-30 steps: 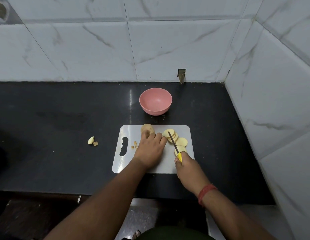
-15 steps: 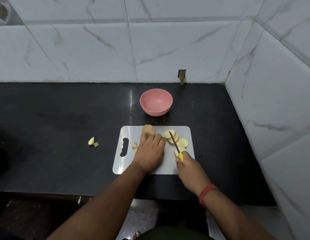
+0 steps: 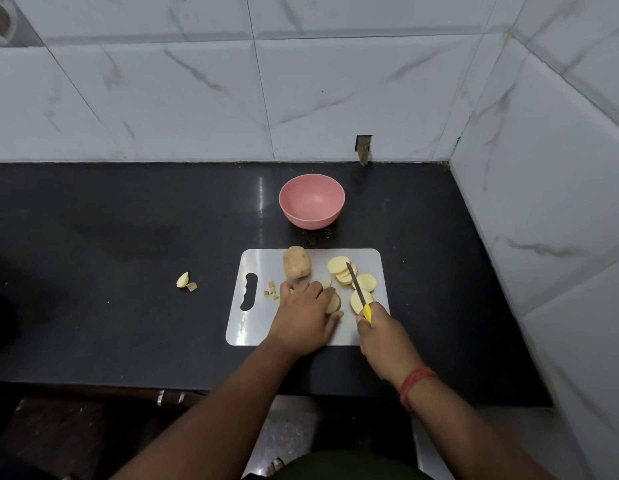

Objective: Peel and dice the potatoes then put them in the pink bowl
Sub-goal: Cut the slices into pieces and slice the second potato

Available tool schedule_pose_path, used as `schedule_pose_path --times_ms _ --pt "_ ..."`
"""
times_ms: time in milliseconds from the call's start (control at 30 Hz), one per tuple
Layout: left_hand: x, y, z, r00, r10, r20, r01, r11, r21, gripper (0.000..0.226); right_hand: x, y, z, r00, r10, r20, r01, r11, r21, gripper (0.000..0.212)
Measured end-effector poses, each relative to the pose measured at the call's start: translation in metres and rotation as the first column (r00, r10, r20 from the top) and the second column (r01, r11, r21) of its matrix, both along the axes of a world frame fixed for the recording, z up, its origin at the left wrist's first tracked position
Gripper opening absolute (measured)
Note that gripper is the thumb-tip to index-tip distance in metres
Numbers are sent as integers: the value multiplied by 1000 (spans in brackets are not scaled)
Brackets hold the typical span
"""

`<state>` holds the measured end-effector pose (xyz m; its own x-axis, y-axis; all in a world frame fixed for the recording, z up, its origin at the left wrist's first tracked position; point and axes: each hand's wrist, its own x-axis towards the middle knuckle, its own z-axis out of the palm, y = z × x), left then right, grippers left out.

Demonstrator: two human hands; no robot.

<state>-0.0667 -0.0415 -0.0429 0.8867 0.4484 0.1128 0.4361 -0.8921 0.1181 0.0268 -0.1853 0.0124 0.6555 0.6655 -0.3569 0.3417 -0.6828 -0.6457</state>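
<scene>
Head view: left hand fingers are clamping a potato piece on the cutting board; right hand fingers are gripping the knife over slices, unpeeled potato and pink bowl sitting above centre.

A: colours? 
B: surface glossy black. bowl pink. board white. 
A: knife? 
B: knife has a yellow handle and dark blade. slices pale yellow, whole potato tan. wall tiles white with grey veins.

No readable text anywhere. Bowl, board, knife, counter and wall tiles all carried no label, brand, number or sign.
</scene>
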Motion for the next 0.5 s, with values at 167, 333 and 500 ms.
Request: schedule_pose_path --times_ms 167,333,500 --pt "-11 4 0 998 -58 17 58 998 -7 47 -2 2 -3 1000 8 -22 -9 998 -57 19" --pt "-4 6 5 998 -52 -27 53 998 25 40 -5 2 -3 999 16 -45 -19 997 -73 18" --pt "1 5 8 997 -38 -65 38 999 4 53 -6 2 -3 999 14 -41 -17 997 -80 17"
